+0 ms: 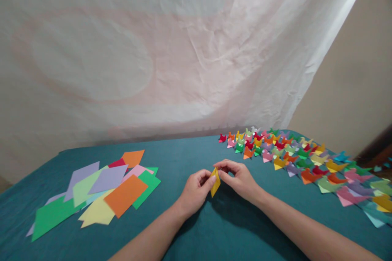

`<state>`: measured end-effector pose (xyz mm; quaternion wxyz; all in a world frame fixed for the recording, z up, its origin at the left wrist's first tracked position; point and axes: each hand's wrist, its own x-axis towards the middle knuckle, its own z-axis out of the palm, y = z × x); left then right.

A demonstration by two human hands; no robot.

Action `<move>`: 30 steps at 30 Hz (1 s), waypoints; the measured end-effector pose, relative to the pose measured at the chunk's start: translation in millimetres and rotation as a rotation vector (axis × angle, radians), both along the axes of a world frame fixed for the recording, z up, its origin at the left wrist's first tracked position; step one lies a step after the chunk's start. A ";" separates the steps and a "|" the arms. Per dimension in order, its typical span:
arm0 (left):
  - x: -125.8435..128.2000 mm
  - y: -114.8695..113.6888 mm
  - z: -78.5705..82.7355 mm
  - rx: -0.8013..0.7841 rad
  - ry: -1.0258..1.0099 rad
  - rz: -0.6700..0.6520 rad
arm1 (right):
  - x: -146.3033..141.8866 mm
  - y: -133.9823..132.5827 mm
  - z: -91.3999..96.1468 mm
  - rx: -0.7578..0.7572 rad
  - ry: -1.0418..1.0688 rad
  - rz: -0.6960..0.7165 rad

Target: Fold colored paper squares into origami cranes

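Note:
A small piece of folded yellow paper (216, 185), narrow and diamond-shaped, is held up just over the table in front of me. My left hand (196, 191) pinches its left side, the thumb lying across the near face. At the upper tip, the thumb and forefinger of my right hand (241, 179) close on the paper from the right. The remaining fingers of both hands are curled, and part of the paper's far side is hidden.
Loose coloured paper sheets (125, 195) lie overlapping on the left of the teal tablecloth (183, 151). Many small folded paper birds (280, 163) stand in rows along the right. Behind the table hangs a pale cloth sheet (171, 57).

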<state>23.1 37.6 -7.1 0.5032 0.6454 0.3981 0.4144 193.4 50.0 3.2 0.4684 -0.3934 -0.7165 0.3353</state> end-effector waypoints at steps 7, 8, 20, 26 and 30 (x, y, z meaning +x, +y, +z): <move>-0.2 0.3 0.0 0.012 0.000 0.010 | -2.0 -1.7 1.4 0.048 -0.029 -0.015; -0.1 0.3 0.0 0.011 -0.005 0.009 | -2.1 -1.9 1.9 0.061 -0.033 -0.016; -0.6 0.6 0.4 -0.001 -0.029 0.013 | -0.2 -2.0 1.3 0.182 -0.074 -0.027; 0.2 0.5 0.9 0.000 -0.046 0.026 | -0.4 -4.0 4.3 0.320 -0.125 -0.041; 0.6 -0.1 2.7 -0.002 -0.057 0.019 | -1.0 -4.3 3.6 0.366 -0.143 -0.073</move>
